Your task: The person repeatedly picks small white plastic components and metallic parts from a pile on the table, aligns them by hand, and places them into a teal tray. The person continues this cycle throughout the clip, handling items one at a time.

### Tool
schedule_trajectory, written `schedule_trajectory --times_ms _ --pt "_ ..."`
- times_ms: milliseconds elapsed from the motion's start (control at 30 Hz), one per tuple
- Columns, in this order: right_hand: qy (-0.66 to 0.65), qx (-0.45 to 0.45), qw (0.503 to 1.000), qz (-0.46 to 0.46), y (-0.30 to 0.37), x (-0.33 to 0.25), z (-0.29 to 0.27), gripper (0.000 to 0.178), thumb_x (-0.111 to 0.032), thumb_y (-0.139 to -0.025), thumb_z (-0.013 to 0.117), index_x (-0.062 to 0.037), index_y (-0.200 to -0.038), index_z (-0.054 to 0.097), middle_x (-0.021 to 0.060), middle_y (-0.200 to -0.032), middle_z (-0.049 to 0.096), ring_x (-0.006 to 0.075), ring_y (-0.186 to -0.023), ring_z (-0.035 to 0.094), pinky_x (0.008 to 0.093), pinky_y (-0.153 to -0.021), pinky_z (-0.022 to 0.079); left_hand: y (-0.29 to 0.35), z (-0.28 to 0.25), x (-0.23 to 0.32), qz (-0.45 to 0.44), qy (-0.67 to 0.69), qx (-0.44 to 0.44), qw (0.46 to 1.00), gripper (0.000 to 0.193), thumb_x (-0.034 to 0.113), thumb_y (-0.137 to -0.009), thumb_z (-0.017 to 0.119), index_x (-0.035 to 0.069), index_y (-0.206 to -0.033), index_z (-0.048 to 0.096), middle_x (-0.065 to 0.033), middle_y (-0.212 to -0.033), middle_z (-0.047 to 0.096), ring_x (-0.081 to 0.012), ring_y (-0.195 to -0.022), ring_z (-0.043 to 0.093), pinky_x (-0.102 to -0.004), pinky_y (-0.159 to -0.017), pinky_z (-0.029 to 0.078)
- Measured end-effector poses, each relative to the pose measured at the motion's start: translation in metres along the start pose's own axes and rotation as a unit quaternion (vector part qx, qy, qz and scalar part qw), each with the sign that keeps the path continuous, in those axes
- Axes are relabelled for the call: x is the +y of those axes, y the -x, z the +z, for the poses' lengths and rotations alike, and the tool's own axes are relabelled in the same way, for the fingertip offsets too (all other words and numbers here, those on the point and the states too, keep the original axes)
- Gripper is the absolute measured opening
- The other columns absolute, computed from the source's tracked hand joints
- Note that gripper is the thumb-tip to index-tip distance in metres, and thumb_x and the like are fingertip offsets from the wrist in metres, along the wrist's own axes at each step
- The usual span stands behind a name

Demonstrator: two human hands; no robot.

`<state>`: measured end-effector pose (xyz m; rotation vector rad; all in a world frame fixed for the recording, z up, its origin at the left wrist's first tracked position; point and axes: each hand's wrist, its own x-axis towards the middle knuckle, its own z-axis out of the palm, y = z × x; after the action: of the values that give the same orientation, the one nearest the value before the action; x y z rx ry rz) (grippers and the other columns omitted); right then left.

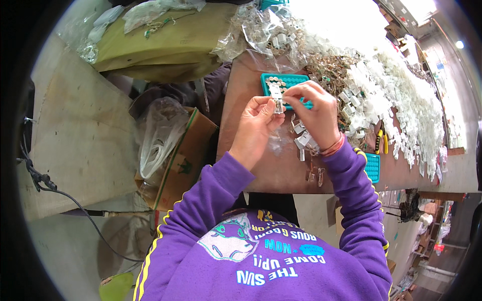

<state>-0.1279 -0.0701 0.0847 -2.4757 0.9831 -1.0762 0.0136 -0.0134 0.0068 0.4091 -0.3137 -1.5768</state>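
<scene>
Pinches a small white part (278, 106) between thumb and curled fingers of the left hand (257, 125), over the near side of a teal tray (298, 79) with pale round pieces (273, 79). Curls thumb and forefinger of the right hand (318, 111) nearly together beside the part; cannot tell contact from firm hold. Farther right, on the brown tabletop (281, 175): a heap of white pieces (384, 93) and yellow-and-black pliers (378, 140).

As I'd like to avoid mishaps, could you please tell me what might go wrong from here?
The left hand pinches a small white part, which could slip from its grip. The teal tray lies close to the right hand in this view; a bump might spill its round pieces. Loose white parts beside that hand could scatter.
</scene>
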Motion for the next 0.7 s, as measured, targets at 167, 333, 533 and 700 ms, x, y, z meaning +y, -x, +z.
schedule_trajectory --times_ms 167,333,533,700 --pt "-0.012 0.011 1.0 0.023 0.011 -0.019 0.005 0.01 -0.002 -0.079 0.072 -0.0012 -0.089 0.068 0.0083 -0.083 0.065 0.0183 -0.07 0.065 0.029 -0.062 0.052 0.003 -0.001 -0.002 0.01 -0.022 -0.023 0.999 0.012 0.016 -0.096 0.062 0.009 -0.106 0.059 -0.003 -0.102 0.065 -0.0134 -0.088 0.064 -0.0286 -0.079 0.054" --pt "-0.087 -0.049 0.989 0.105 0.012 -0.018 0.0 0.011 -0.001 -0.081 0.071 -0.0007 -0.091 0.068 0.0094 -0.084 0.065 0.0201 -0.071 0.066 0.0287 -0.062 0.052 0.003 -0.002 -0.001 0.003 -0.039 -0.025 0.999 0.011 0.016 -0.096 0.062 0.009 -0.105 0.06 -0.0022 -0.102 0.065 -0.0121 -0.088 0.062 -0.0293 -0.081 0.052" --pt "0.092 0.011 0.991 -0.101 0.024 -0.016 0.01 0.023 -0.001 -0.078 0.071 -0.0046 -0.101 0.072 0.0093 -0.09 0.068 0.0263 -0.079 0.067 0.0328 -0.069 0.053 0.003 -0.007 -0.002 -0.025 0.066 -0.025 0.997 0.011 0.017 -0.096 0.063 0.01 -0.104 0.059 -0.0024 -0.1 0.065 -0.012 -0.086 0.062 -0.0285 -0.08 0.053" --pt "0.046 0.03 0.996 -0.075 0.024 -0.019 0.01 0.027 -0.005 -0.079 0.07 -0.0082 -0.106 0.071 0.0073 -0.093 0.069 0.0233 -0.079 0.066 0.0329 -0.071 0.053 0.004 -0.001 0.0 -0.017 0.064 -0.034 0.997 0.011 0.016 -0.096 0.063 0.01 -0.104 0.059 -0.003 -0.101 0.065 -0.013 -0.086 0.063 -0.0288 -0.079 0.054"
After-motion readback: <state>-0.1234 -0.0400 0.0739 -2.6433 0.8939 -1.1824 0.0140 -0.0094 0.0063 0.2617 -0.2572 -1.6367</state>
